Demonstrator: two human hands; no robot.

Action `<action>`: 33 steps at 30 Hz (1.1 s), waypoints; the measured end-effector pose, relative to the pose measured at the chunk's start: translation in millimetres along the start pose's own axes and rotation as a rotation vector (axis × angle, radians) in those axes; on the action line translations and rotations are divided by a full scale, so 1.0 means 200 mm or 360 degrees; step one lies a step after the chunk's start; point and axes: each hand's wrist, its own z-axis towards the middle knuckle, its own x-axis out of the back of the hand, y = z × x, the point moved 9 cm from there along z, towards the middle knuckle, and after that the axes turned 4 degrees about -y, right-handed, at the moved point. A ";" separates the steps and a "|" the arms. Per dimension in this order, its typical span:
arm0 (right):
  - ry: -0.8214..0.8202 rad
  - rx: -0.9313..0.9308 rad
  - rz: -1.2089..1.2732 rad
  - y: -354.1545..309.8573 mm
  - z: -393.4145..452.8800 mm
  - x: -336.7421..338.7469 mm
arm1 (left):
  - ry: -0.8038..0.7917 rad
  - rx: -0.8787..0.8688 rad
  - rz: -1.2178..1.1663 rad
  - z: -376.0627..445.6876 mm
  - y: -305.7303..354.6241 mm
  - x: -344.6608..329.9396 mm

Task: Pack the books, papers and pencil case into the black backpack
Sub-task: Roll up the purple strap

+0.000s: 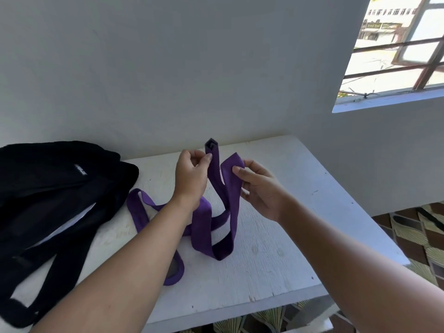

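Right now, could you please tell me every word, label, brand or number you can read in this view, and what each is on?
"ASUS": a small white logo on the black backpack, seen sideways and blurred, so the reading is likely but not certain.
Purple strap: no print that I can see.
Building outside the window: possible signs, too small to read.

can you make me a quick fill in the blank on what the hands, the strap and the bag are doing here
1. Both hands, the left hand and right hand, pinch a long strap whose colour is ____.
2. The black backpack lies on the white table to the ____ of the strap.
3. The strap's lower loops rest on the ____.
4. On the wall at upper right is a barred ____.

Missing words: purple; left; table; window
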 end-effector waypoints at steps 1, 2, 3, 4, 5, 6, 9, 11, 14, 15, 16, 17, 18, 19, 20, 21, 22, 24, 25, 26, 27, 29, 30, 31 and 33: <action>-0.0004 0.0001 0.0000 0.00 0.01 -0.01 | -0.0020 -0.0090 0.0075 0.00 0.04 0.00; -0.0004 0.0005 0.0004 0.00 0.01 -0.01 | -0.0084 -0.0154 0.0112 0.00 0.07 -0.02; 0.0000 0.0016 0.0013 -0.01 0.02 -0.02 | -0.0177 -0.0177 0.0129 -0.01 0.10 -0.05; 0.0010 0.0030 0.0019 -0.01 0.03 -0.02 | -0.0276 -0.0175 0.0109 -0.02 0.10 -0.09; 0.0033 0.0051 0.0019 -0.02 0.03 -0.02 | -0.0353 -0.0161 0.0082 -0.02 0.11 -0.12; 0.0068 0.0077 0.0023 -0.03 0.04 -0.02 | -0.0394 -0.0168 0.0051 -0.03 0.12 -0.14; 0.0214 0.0156 0.0042 -0.06 0.06 0.01 | -0.0346 -0.0100 -0.0019 -0.06 0.11 -0.14; 0.0271 0.0180 0.0004 -0.07 0.07 0.03 | -0.0393 -0.0013 -0.0146 -0.09 0.09 -0.16; 0.0252 0.0185 -0.0015 -0.08 0.07 0.02 | -0.0482 0.0119 -0.0324 -0.11 0.08 -0.20; 0.0267 0.0196 -0.0012 -0.08 0.07 0.02 | -0.0517 0.0176 -0.0405 -0.11 0.08 -0.22; 0.0304 0.0216 -0.0015 -0.08 0.08 0.03 | -0.0561 0.0216 -0.0478 -0.12 0.08 -0.24; 0.0355 0.0244 -0.0026 -0.08 0.08 0.04 | -0.0594 0.0223 -0.0515 -0.13 0.09 -0.25; 0.0411 0.0273 -0.0051 -0.09 0.09 0.06 | -0.0590 0.0193 -0.0482 -0.13 0.10 -0.25; 0.0471 0.0289 -0.0102 -0.10 0.09 0.07 | -0.0562 0.0150 -0.0420 -0.13 0.10 -0.25; 0.0531 0.0283 -0.0176 -0.10 0.10 0.08 | -0.0527 0.0121 -0.0379 -0.12 0.10 -0.24; 0.0565 0.0257 -0.0242 -0.10 0.10 0.08 | -0.0496 0.0123 -0.0404 -0.12 0.10 -0.23; 0.0535 0.0201 -0.0266 -0.08 0.10 0.07 | -0.0476 0.0146 -0.0488 -0.12 0.11 -0.24; 0.0286 0.0010 -0.0276 -0.03 0.11 0.01 | -0.0420 0.0171 -0.0652 -0.12 0.15 -0.23; 0.0117 -0.0077 -0.0339 0.00 0.10 -0.04 | -0.0340 0.0165 -0.0659 -0.10 0.17 -0.21; -0.0037 -0.0117 -0.0442 0.03 0.09 -0.08 | -0.0238 0.0152 -0.0630 -0.07 0.18 -0.18; -0.0142 -0.0104 -0.0551 0.03 0.09 -0.12 | -0.0126 0.0137 -0.0626 -0.04 0.19 -0.13; -0.0173 0.0006 -0.0633 0.00 0.09 -0.17 | -0.0011 0.0146 -0.0672 0.01 0.18 -0.06; -0.0139 0.0055 -0.0620 -0.03 0.09 -0.18 | -0.0061 0.0193 -0.0692 0.00 0.17 -0.05; -0.0108 0.0092 -0.0598 -0.06 0.10 -0.19 | -0.0203 0.0287 -0.0720 -0.02 0.15 -0.08; -0.0075 0.0133 -0.0592 -0.10 0.12 -0.22 | -0.0609 0.0570 -0.0775 -0.12 0.11 -0.18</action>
